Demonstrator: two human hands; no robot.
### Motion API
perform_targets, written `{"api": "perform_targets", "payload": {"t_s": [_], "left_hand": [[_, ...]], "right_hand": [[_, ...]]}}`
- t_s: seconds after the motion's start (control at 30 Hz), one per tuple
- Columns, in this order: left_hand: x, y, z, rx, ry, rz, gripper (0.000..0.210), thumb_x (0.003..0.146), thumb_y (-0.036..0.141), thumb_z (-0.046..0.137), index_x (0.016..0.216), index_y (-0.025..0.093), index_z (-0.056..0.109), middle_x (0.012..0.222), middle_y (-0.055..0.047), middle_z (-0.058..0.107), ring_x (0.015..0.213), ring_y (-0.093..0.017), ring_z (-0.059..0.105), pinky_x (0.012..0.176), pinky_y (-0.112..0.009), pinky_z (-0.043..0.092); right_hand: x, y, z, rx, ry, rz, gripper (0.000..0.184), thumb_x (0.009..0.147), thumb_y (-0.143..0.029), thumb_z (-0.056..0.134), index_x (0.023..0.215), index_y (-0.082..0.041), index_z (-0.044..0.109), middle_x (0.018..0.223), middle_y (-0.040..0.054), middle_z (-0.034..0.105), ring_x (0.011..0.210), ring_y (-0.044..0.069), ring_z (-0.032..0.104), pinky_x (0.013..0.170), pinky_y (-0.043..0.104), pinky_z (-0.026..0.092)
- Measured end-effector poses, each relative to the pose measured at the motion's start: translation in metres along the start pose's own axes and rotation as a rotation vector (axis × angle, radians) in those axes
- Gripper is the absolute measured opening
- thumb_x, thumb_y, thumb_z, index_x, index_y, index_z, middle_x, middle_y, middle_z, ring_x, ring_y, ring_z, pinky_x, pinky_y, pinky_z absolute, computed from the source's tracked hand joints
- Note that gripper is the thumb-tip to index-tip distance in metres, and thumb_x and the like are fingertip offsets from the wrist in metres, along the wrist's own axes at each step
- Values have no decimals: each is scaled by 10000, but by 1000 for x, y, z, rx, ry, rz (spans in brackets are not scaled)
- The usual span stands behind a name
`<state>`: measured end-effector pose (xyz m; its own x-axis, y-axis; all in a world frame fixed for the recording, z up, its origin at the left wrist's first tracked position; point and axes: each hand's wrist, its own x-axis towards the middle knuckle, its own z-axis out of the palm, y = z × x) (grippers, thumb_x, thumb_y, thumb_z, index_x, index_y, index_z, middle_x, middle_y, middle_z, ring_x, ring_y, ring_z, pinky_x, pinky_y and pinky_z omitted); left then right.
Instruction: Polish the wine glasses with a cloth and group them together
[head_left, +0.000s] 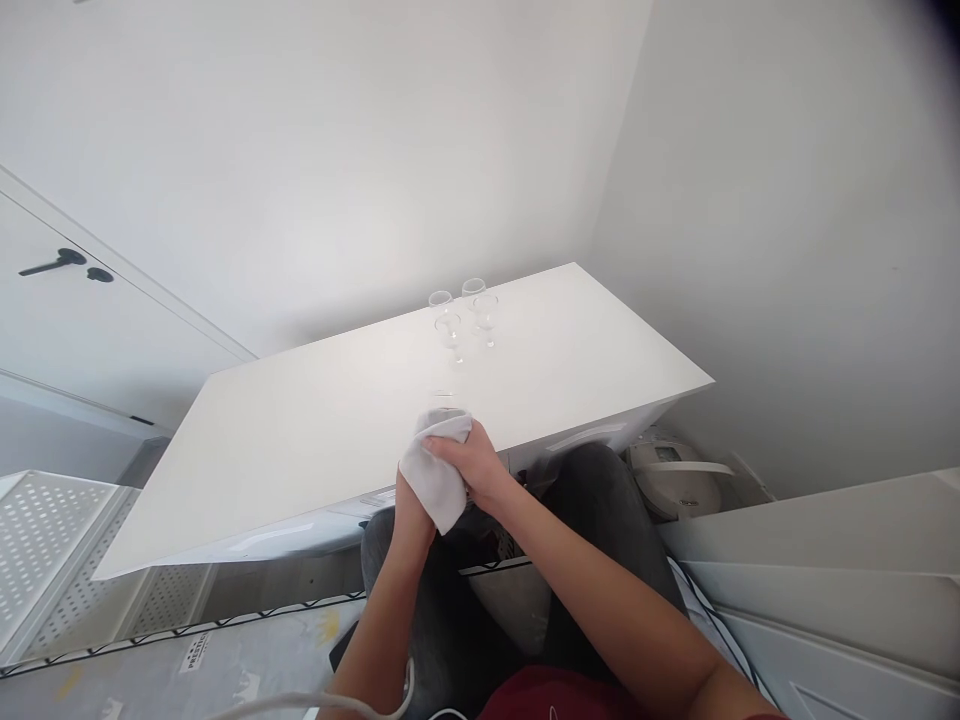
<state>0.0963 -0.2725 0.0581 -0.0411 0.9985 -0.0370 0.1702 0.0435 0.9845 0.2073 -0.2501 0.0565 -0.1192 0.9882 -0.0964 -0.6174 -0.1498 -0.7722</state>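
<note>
White cloth [433, 478] is held bunched over a glass [448, 403] at the near edge of the table [300, 430]. Right hand [474, 462] is closed on the cloth, pressing it against the glass. Left hand [411, 510] is mostly hidden under the cloth; it seems to be gripping the glass from below, but its grip cannot be told for sure.

Judged step: the glass is being wiped. To be done well, the glass should be kept steady from below while the cloth is turned around the bowl with light pressure, since thin glass could crack if squeezed. The work is best kept over the table, not past the edge.

The glass is clear and nearly all covered; only a faint rim is seen above the cloth. Whether it has a stem cannot be told.

Three more stemmed glasses [465, 315] stand upright, close together, at the far side of the table, well apart from the hands. A white wall is behind them.
</note>
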Motion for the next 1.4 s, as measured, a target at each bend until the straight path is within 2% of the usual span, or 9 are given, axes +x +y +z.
{"api": "perform_targets", "payload": {"t_s": [0.23,0.4,0.57,0.8,0.9,1.0,1.07,1.27,1.4], "left_hand": [[-15,25,-16,200,-122,-19,220,842,257,665,988,143,784,964,-79,789,931,-281,734,801,-343,589],[-27,30,-10,199,55,17,292,891,273,640,1134,160,757,1104,-98,789,1022,-307,749,807,-349,601],[-11,31,-31,112,302,192,417,923,301,664,1328,201,675,1438,-144,661,1382,-300,610,1123,-411,515],[16,48,-25,-198,-478,14,504,772,480,881,1123,170,693,1109,-156,766,1025,-313,751,856,-386,615],[9,54,-15,-131,-298,52,362,775,375,870,1006,182,668,933,-85,753,824,-242,742,717,-325,598],[-2,61,-13,63,42,215,277,797,273,843,986,188,660,969,-71,760,892,-224,736,821,-332,600],[-6,64,-17,57,66,281,270,794,222,839,997,189,663,1000,-68,758,930,-216,727,893,-342,587],[8,52,-32,-331,-400,124,261,747,232,829,936,178,657,844,-50,689,748,-201,668,647,-302,553],[12,42,-36,-393,-67,177,202,746,167,785,919,171,679,824,-36,687,753,-180,665,698,-293,542]], "right_hand": [[-8,7,-15,169,92,-9,488,681,-405,970,1054,-206,728,985,33,758,909,211,693,848,341,560],[-8,0,-11,125,15,-55,522,713,-473,945,1114,-230,716,1074,54,758,989,242,701,891,370,565],[-10,4,-20,117,251,-97,560,728,-580,895,1134,-259,681,1111,53,750,1033,258,699,859,379,582],[-30,5,-15,-61,-405,301,559,608,-537,987,960,-198,715,812,27,712,756,226,691,733,392,571],[-31,4,-10,-167,-420,217,495,717,-585,901,979,-218,698,844,57,722,807,274,706,779,456,573],[-27,2,-8,-700,-120,-80,277,819,-347,816,1042,-233,696,879,79,728,900,312,687,840,460,520],[-25,-1,-8,-930,0,-179,282,806,-246,789,1072,-233,697,854,81,719,902,320,670,842,448,491],[-27,3,-15,-180,-656,339,413,746,-552,892,897,-219,700,868,35,695,765,213,657,723,363,515],[-21,13,-25,10,-317,270,504,731,-622,896,933,-186,744,868,23,705,777,172,634,728,307,498]]}}
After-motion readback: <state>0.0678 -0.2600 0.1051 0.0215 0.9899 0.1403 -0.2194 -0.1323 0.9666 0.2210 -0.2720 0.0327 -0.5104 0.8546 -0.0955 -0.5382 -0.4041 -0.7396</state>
